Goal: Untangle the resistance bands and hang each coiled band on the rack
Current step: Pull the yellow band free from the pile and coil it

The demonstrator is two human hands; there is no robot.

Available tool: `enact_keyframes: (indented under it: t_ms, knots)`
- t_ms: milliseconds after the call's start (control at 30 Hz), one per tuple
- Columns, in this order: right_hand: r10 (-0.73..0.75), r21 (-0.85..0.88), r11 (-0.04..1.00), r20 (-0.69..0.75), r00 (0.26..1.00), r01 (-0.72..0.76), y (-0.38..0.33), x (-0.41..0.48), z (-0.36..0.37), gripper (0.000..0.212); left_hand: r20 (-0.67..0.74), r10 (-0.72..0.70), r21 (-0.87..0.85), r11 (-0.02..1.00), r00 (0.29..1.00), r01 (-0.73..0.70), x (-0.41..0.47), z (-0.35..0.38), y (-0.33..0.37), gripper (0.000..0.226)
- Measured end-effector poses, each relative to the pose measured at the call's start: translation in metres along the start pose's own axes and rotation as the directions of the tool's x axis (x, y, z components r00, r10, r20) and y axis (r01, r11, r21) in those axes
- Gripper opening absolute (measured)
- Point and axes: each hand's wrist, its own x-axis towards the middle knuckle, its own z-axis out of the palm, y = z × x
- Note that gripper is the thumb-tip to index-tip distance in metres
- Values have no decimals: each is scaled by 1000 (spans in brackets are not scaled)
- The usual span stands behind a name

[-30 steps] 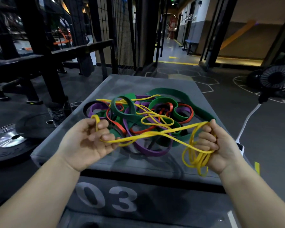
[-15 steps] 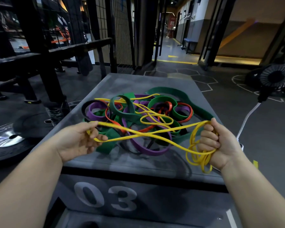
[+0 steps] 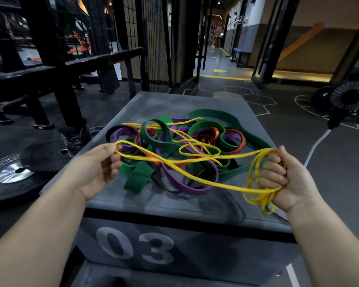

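Note:
A thin yellow band (image 3: 197, 177) stretches between my two hands above a grey box (image 3: 195, 100) marked 03. My left hand (image 3: 95, 168) pinches one end loop of it between thumb and fingers. My right hand (image 3: 278, 179) is closed around several yellow coils, which hang below the fist. Under the stretched band lies a tangled pile of green (image 3: 214, 114), purple (image 3: 187, 187), orange (image 3: 236, 139) and further yellow bands on the box top. A black rack frame (image 3: 50, 65) stands at the left.
A black weight plate (image 3: 10, 175) lies on the floor left of the box. A small black fan (image 3: 350, 98) on a stand with a white cable (image 3: 317, 143) is at the right. Mesh fencing (image 3: 155, 38) and a corridor lie behind the box.
My left hand has slid out leftward along the yellow band and now pinches its end loop, so the band spans wider. My right hand keeps its coils in about the same place.

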Motion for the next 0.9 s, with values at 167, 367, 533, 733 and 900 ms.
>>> enact_keyframes:
  t_ms: [167, 367, 533, 733, 900]
  knots:
    - [0, -22, 1000, 25, 1000, 1, 0, -1, 0, 35, 7, 0, -131, 991, 1000, 0, -3, 2, 4, 26]
    - [3, -19, 1000, -7, 1000, -3, 0, -2, -2, 44, 1, 77, -51, 996, 997, -77, 2, -1, -3, 17]
    - [-3, 6, 1000, 10, 1000, 3, -4, -1, -9, 44, 203, -55, 65, 997, 978, 43, 2, -15, 3, 21]
    - [-14, 9, 1000, 24, 1000, 14, -7, -2, -9, 41, 183, -57, 446, 894, 981, -32, 4, -23, 1, 32]
    - [-11, 0, 1000, 16, 1000, 11, -7, -2, -7, 42, 51, 92, 592, 799, 994, -104, 10, -21, -8, 18]
